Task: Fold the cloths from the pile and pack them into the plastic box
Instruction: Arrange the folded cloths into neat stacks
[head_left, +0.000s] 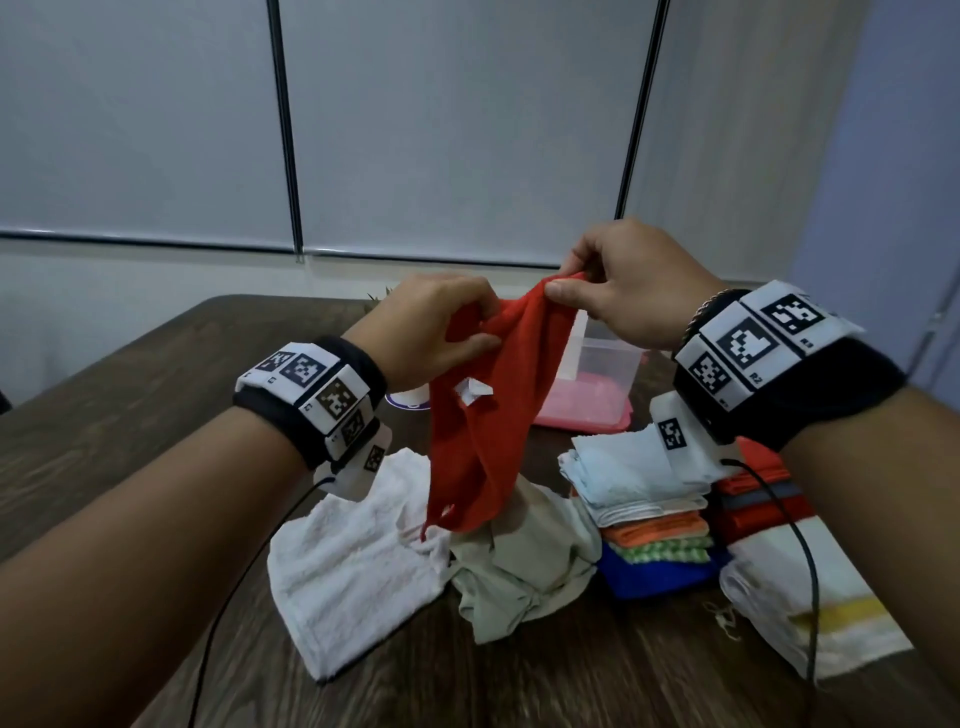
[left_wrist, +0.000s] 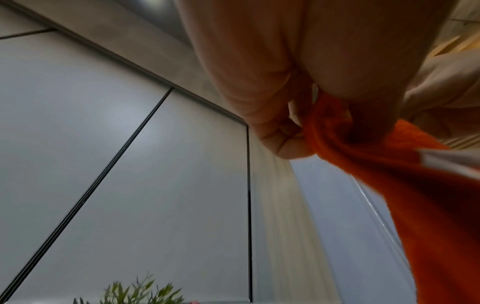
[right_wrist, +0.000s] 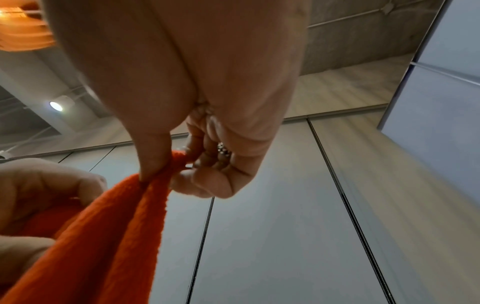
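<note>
A red cloth (head_left: 493, 410) with a white tag hangs above the table, held up by both hands. My right hand (head_left: 571, 286) pinches its top corner between thumb and fingers, which the right wrist view shows close up on the red cloth (right_wrist: 153, 179). My left hand (head_left: 470, 332) grips the cloth's edge a little lower and to the left; in the left wrist view its fingers curl round the red cloth (left_wrist: 337, 144). Under it lie an unfolded white cloth (head_left: 358, 561) and a beige one (head_left: 524, 566). The clear plastic box (head_left: 602, 374) stands behind, partly hidden.
A stack of folded cloths (head_left: 649, 509), white on top, orange, green and blue below, sits at the right. Beside it lie red cloths (head_left: 753, 499) and a white cloth with a yellow stripe (head_left: 810, 608). The dark wooden table (head_left: 130, 415) reaches a wall with blinds.
</note>
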